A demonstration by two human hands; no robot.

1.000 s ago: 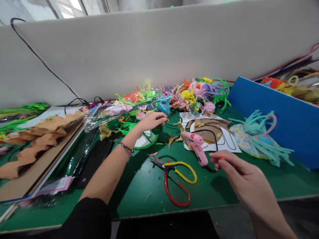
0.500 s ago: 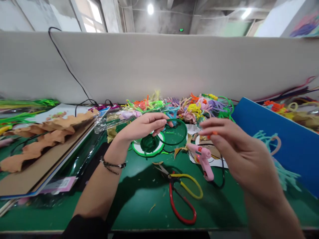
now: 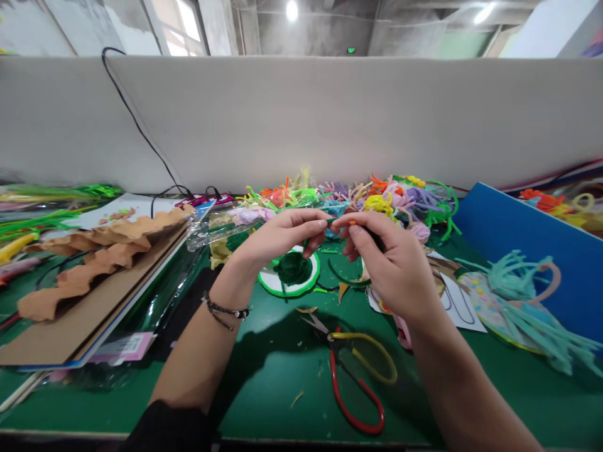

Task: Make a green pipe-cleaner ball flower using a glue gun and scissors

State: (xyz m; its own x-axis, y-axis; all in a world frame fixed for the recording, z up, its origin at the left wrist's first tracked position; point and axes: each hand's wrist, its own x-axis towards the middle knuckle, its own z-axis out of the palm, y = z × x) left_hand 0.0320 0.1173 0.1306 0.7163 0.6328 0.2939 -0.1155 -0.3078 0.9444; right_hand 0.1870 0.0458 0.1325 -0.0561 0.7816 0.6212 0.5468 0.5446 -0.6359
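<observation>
My left hand (image 3: pixel 285 235) is closed, pinching a dark green pipe cleaner (image 3: pixel 347 280) between thumb and fingers. Close beside it, my right hand (image 3: pixel 393 263) is closed on the same pipe cleaner, its fingertips nearly meeting the left ones. A small orange piece (image 3: pixel 352 222) shows at the right index finger; its kind is unclear. Below the hands lies a white disc (image 3: pixel 269 284) with a bright green rim, bearing a dark green coil (image 3: pixel 294 269). The pink glue gun (image 3: pixel 404 333) is mostly hidden behind my right hand and wrist.
Scissors (image 3: pixel 331 338) with red and yellow handles lie open on the green table (image 3: pixel 264 402). Bundles of coloured pipe cleaners (image 3: pixel 377 202) line the back. Cardboard sheets (image 3: pixel 89 314) with brown wavy strips lie left. A blue board (image 3: pixel 532 251) and a turquoise tasselled piece (image 3: pixel 513 282) stand right.
My right hand has moved left to the left hand and taken hold of the green pipe cleaner, covering much of the glue gun. The view has shifted slightly.
</observation>
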